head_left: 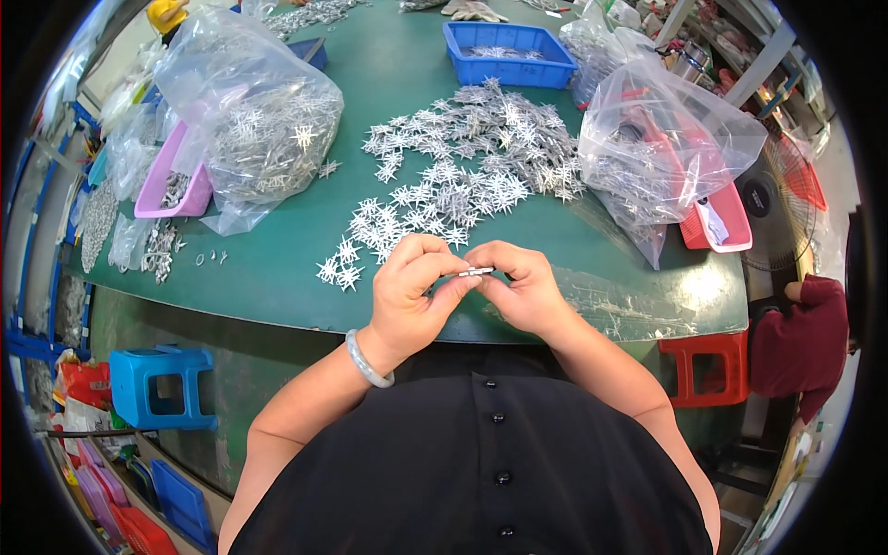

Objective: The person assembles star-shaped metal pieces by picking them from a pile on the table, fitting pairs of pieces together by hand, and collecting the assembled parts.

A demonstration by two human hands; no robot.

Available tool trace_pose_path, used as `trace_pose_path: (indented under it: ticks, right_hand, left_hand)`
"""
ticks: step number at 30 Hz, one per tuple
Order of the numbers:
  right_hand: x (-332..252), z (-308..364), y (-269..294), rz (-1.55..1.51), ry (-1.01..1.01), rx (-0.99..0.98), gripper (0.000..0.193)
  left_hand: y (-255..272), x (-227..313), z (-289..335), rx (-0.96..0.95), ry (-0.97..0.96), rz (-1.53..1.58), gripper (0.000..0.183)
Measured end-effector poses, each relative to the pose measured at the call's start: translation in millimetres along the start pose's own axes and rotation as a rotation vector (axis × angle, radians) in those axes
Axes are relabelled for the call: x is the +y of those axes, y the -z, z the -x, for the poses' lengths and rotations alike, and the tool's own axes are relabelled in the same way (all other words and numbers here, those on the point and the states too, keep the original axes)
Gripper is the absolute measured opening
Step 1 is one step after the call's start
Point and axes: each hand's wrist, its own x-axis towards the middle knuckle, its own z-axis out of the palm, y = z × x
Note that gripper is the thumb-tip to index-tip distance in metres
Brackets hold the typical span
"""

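Observation:
Between my two hands, just over the table's near edge, is a small silvery metal piece (476, 272). My left hand (413, 285), with a pale bangle (368, 359) on its wrist, pinches one end between thumb and fingers. The thumb and fingers of my right hand (520, 285) close on the other end. Its exact kind is mostly hidden by my fingertips. Right beyond my hands spreads a heap of spiky, star-like silver metal parts (472, 199), with a few loose ones (340, 266) lying to the left.
The green table (277, 277) carries a clear bag of parts (268, 129) at left, a lilac bin (176, 180), a blue tray (509, 55) at the back, and another clear bag (647, 157) beside a pink basket (731, 217). Blue (162, 384) and red (708, 365) stools stand below; a person (805, 342) is at right.

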Motion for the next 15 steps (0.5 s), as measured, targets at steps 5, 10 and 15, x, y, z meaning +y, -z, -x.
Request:
trace_pose_path:
  ticks: [5,10,15]
  right_hand:
    - [-1,3,4,0.016,-0.034,-0.012,0.014]
    - [-6,0,18,0.086,0.118,-0.030,0.013]
    - [-35,-23,88,0.647,0.224,0.348,0.012]
  left_hand:
    - [-3,1,-1,-0.044,0.066,0.018,0.017]
    - [-3,5,1,-0.041,0.147,0.110,0.019]
    - [2,-3,9,0.003,0.802,0.632,0.013]
